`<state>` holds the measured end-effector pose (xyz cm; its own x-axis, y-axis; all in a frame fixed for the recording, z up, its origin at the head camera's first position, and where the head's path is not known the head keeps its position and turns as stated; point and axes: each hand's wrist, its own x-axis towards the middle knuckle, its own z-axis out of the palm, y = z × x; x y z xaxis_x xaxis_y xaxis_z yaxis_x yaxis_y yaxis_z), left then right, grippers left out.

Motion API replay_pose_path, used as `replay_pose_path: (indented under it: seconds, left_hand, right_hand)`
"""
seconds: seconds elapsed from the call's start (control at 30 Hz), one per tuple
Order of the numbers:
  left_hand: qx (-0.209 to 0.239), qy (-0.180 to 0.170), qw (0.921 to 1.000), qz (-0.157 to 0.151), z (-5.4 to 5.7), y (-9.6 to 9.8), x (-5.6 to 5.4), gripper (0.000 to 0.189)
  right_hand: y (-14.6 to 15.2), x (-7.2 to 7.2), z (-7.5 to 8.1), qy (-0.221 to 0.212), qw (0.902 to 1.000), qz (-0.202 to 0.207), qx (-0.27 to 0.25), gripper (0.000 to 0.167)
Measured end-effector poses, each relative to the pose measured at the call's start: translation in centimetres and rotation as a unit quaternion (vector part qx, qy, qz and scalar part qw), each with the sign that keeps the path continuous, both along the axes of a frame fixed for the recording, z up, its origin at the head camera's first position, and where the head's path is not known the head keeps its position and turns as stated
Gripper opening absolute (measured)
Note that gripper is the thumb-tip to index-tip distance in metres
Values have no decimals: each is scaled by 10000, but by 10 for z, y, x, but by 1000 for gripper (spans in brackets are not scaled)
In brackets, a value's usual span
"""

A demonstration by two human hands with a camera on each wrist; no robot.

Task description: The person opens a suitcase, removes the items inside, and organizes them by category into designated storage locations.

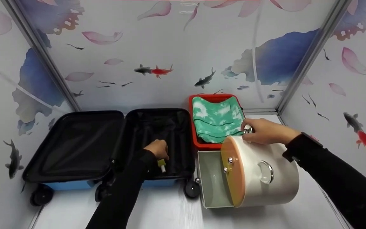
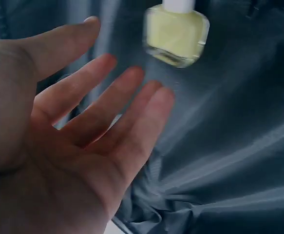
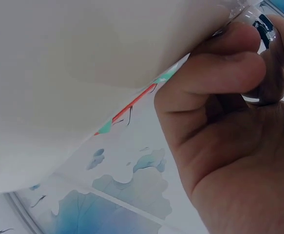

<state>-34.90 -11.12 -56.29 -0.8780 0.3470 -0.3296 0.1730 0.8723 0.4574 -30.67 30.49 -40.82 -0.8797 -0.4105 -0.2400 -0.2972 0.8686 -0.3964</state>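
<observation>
My left hand (image 1: 158, 149) is inside the black-lined suitcase (image 1: 178, 135). A nail polish bottle (image 1: 161, 163), yellow-green with a white cap, is just below it in the head view. In the left wrist view the bottle (image 2: 176, 34) appears beyond the fingertips (image 2: 159, 100), apart from the loosely bent fingers. My right hand (image 1: 262, 131) grips the shiny silver handle (image 1: 248, 128) on top of a white rounded storage box (image 1: 265, 159). The right wrist view shows fingers curled round the handle (image 3: 275, 73), beside the box's white wall (image 3: 83, 73).
The storage box's pale drawer (image 1: 214, 181) is pulled out to the left, beside an amber front panel (image 1: 232, 171). Behind it, a red basket (image 1: 208, 146) holds folded green-and-white cloth (image 1: 214, 114). The suitcase's other half (image 1: 78, 146) lies open at left. Patterned walls (image 1: 170, 38) surround everything.
</observation>
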Motion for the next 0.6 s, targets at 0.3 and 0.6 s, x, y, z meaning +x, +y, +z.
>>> replay_pose_path:
  seconds: [0.3, 0.6]
  left_hand:
    - [-582, -408, 9970, 304, -20, 2, -9, 12]
    - [-452, -303, 9984, 154, -21, 3, -9, 13]
  right_hand:
    - [-1, -1, -1, 43, 10000, -11, -20, 25]
    - [1, 0, -2, 122, 9998, 104, -82, 25]
